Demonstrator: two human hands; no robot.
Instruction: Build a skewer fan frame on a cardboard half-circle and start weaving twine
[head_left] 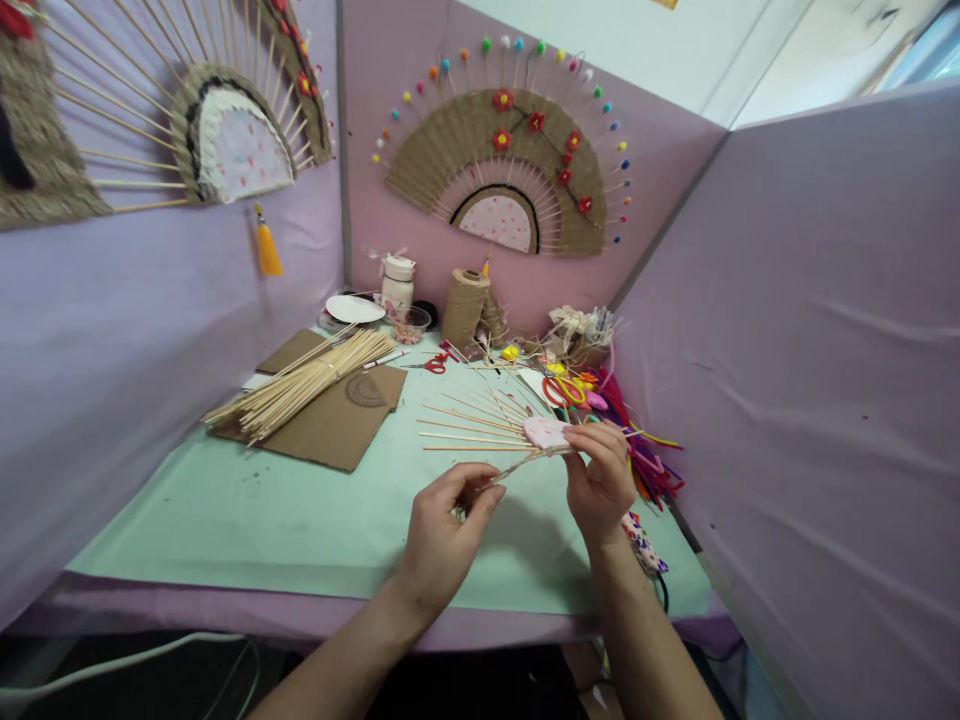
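Note:
My right hand (600, 478) grips a small fan frame by its base. Thin wooden sticks (472, 437) spread leftward from a pale pink, spotted half-round piece (545, 431) at its centre. A strand of twine (525, 461) runs from the fan's base to my left hand (454, 520), whose thumb and fingers pinch it. Both hands are above the light green tabletop, and the fan is held up off it. My right fingers hide part of the half-round piece.
Bundled sticks (315, 385) lie on cardboard (341, 440) at left. Behind stand a twine spool (465, 308), a white bottle (397, 285) and red scissors (435, 364). Coloured pipe cleaners (652, 460) and a patterned glue gun (642, 543) are at right. Finished fans (517, 130) hang on the partitions.

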